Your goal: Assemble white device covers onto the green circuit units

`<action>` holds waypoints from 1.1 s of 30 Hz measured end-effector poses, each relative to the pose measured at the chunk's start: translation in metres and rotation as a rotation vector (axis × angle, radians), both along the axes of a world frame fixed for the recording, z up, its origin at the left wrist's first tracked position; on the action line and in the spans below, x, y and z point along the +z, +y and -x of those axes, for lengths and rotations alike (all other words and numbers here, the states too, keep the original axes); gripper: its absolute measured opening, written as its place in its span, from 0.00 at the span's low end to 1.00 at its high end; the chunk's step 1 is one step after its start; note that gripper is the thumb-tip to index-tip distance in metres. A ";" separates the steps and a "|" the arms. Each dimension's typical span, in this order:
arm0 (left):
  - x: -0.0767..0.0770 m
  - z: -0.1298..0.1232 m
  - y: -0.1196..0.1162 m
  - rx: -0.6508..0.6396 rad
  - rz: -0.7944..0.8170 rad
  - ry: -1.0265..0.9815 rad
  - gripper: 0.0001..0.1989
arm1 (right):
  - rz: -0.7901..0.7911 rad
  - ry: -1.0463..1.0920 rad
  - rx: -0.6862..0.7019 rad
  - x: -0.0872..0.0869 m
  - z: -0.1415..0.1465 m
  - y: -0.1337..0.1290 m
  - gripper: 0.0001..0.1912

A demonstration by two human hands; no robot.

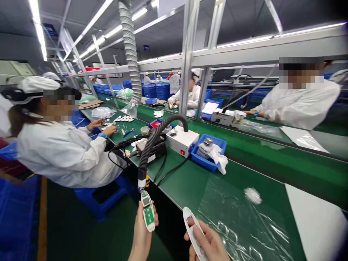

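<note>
Nearest the camera, grips a slim white plastic shell (193,235) in the pinched right hand (210,242), leaned left. Leftward and apart, holds a white oval casing with green circuit board (149,214), more upright, in the curled left hand (143,230), just below a ribbed black hose (148,154).

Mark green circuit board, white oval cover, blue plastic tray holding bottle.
Green circuit board (148,211), head view: central area.
White oval cover (191,231), head view: visible middle.
Blue plastic tray (202,162), head view: front wall.

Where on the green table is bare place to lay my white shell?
Bare green table lies between the black cable, blue tray and clear plastic sheet. Left of the white box is crowded: a black unit, pliers and tape roll sit close.
</note>
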State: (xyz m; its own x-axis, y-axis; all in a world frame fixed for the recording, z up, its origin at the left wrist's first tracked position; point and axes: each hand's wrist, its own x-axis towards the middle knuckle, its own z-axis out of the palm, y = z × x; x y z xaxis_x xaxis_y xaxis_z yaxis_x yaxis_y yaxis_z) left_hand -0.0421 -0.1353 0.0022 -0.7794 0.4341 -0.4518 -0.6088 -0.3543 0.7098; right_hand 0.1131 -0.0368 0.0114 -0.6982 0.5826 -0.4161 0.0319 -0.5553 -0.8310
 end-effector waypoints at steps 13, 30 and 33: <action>-0.018 0.057 -0.047 0.232 0.133 -0.065 0.21 | 0.193 0.042 0.217 -0.030 0.191 -0.066 0.31; 0.000 0.049 -0.044 0.222 0.139 -0.027 0.25 | 0.187 0.121 0.156 -0.021 0.182 -0.076 0.31; 0.001 0.045 -0.036 0.133 0.131 0.004 0.26 | 0.183 0.139 0.133 -0.019 0.172 -0.069 0.31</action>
State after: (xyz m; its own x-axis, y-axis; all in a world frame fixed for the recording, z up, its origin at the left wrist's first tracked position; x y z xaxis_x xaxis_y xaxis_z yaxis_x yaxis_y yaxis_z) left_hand -0.0866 -0.1714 0.0035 -0.8276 0.2651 -0.4947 -0.5602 -0.3356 0.7573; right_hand -0.0585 -0.1054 -0.0079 -0.8213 0.4058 -0.4010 0.0072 -0.6955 -0.7185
